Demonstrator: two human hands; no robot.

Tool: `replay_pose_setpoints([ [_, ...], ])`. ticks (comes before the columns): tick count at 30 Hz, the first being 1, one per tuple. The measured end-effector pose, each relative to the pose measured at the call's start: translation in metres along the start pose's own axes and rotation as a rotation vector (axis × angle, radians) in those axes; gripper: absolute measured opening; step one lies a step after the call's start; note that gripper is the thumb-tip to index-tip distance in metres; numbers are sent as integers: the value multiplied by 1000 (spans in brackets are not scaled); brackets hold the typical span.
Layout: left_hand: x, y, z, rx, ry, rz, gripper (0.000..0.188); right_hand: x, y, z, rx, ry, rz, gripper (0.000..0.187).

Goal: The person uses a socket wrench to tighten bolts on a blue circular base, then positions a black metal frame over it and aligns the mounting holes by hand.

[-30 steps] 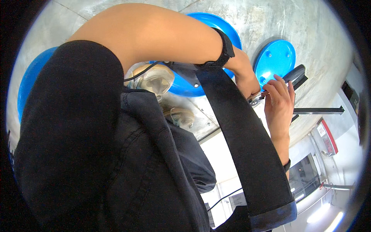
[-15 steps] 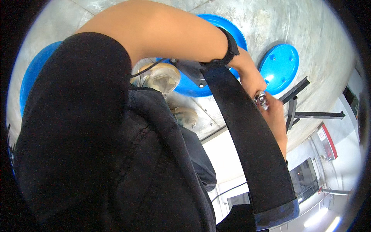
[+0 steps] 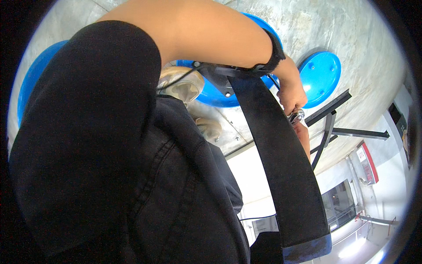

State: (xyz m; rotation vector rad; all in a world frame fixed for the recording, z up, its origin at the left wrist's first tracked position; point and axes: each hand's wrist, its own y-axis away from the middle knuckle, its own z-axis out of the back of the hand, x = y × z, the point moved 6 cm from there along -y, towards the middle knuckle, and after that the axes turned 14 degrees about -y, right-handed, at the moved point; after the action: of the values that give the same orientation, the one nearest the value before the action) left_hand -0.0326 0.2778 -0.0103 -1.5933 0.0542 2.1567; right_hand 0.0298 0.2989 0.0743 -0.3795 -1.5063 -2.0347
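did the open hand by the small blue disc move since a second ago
Yes. That hand, earlier spread open beside the small blue disc, has slipped behind the black strap, away from the disc; only a sliver shows.

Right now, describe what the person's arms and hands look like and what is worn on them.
One arm is bare below a short black sleeve, with a black band at the wrist; its hand is bare, no glove. The other hand is mostly hidden behind a broad black strap; which side each belongs to cannot be told.
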Motion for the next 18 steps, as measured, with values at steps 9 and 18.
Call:
replay_pose_setpoints([
  [9, 6, 3, 5, -18, 19, 182, 24, 104, -35, 1, -68, 1127, 726, 23],
  [18, -6, 8, 6, 132, 65, 76, 19, 6, -3, 3, -182, 726, -65, 18],
])
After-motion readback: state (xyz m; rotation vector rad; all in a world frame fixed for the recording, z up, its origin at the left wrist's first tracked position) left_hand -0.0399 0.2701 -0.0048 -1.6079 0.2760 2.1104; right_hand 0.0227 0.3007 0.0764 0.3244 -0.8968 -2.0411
